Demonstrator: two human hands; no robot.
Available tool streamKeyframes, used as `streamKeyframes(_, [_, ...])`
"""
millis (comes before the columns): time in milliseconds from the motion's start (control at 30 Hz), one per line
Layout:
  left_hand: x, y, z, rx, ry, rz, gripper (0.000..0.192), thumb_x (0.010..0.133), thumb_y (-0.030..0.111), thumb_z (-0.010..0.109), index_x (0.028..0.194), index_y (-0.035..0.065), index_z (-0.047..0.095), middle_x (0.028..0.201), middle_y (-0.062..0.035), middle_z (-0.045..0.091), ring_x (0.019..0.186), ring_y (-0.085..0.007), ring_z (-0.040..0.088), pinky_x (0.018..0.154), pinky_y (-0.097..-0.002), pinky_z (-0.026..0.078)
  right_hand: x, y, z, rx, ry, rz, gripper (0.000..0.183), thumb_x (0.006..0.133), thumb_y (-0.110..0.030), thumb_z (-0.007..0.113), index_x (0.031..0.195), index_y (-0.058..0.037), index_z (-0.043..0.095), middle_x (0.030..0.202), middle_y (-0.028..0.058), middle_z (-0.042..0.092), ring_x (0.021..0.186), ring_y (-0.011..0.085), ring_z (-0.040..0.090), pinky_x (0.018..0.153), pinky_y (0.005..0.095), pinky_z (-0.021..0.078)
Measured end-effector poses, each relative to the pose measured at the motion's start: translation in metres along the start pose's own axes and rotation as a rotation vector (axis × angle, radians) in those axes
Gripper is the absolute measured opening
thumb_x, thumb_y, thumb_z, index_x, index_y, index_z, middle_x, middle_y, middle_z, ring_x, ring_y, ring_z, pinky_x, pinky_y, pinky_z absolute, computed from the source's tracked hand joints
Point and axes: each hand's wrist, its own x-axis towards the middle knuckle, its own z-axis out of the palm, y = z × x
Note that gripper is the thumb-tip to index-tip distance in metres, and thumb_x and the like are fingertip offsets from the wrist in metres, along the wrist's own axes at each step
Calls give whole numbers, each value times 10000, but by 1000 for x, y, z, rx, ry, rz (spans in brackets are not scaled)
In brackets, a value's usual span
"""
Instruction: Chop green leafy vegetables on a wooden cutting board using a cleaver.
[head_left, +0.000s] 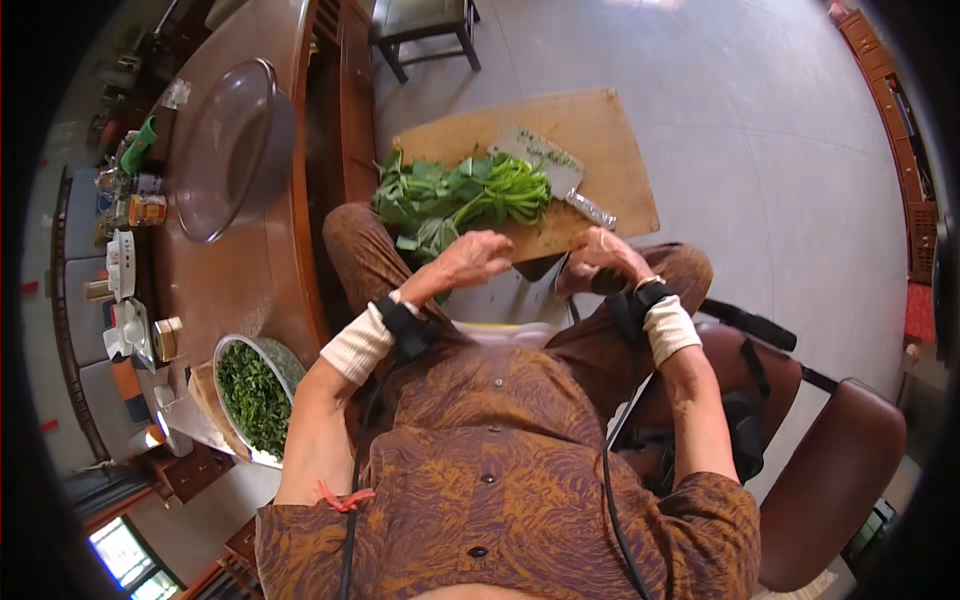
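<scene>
Leafy green vegetables with pale green stems (465, 187) lie bunched on a wooden cutting board (600, 127) in front of my knees. A cleaver (551, 161) rests flat beside the stems, its blade dotted with chopped green bits and its metal handle (592, 208) pointing toward me. My left hand (476, 259) hovers by the board's near edge, just below the leaves, loosely curled with nothing seen in it. Close to the cleaver's handle but apart from it is my right hand (604, 251). Its fingers are bent and partly hidden, and no object shows in it.
At my left stands a wooden table (247, 292) bearing a large brown basin (232, 150), several jars (146, 210) and a bowl of chopped greens (255, 397). A dark stool (424, 22) is beyond the board. A brown padded chair (832, 480) stands behind my right arm.
</scene>
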Motion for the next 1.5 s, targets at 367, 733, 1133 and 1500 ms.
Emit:
streamKeyframes(367, [10, -45, -5, 272, 474, -162, 591, 698, 228, 711, 1157, -73, 491, 1103, -227, 545, 1072, -373, 495, 933, -434, 395, 20, -46, 27, -111, 389, 148, 159, 735, -128, 558, 837, -9, 585, 752, 225, 596, 768, 407, 582, 681, 451, 475])
streamKeyframes(733, [53, -68, 10, 346, 405, -208, 435, 710, 232, 702, 1073, 33, 566, 1076, -154, 549, 1072, -321, 502, 918, -424, 390, 56, -19, 23, -618, 444, 369, 268, 720, -84, 595, 980, -75, 531, 997, 103, 533, 989, 298, 514, 742, 443, 471])
streamKeyframes(1133, [43, -75, 10, 44, 539, -196, 294, 750, 163, 676, 1003, 21, 625, 1151, -152, 568, 1085, -332, 521, 923, -387, 424, 32, -7, -13, -628, 488, 456, 235, 742, -129, 629, 954, -58, 555, 968, 112, 572, 952, 293, 560, 717, 441, 484])
streamKeyframes(1500, [99, -103, -12, 52, 17, -453, 1172, 583, 654, 692, 1369, -91, 241, 1409, -268, 287, 1337, -348, 257, 1102, -389, 227, 55, -97, 64, 1097, 85, 485, 408, 870, -337, 586, 1032, 33, 526, 909, 156, 621, 811, 208, 638, 664, 299, 525])
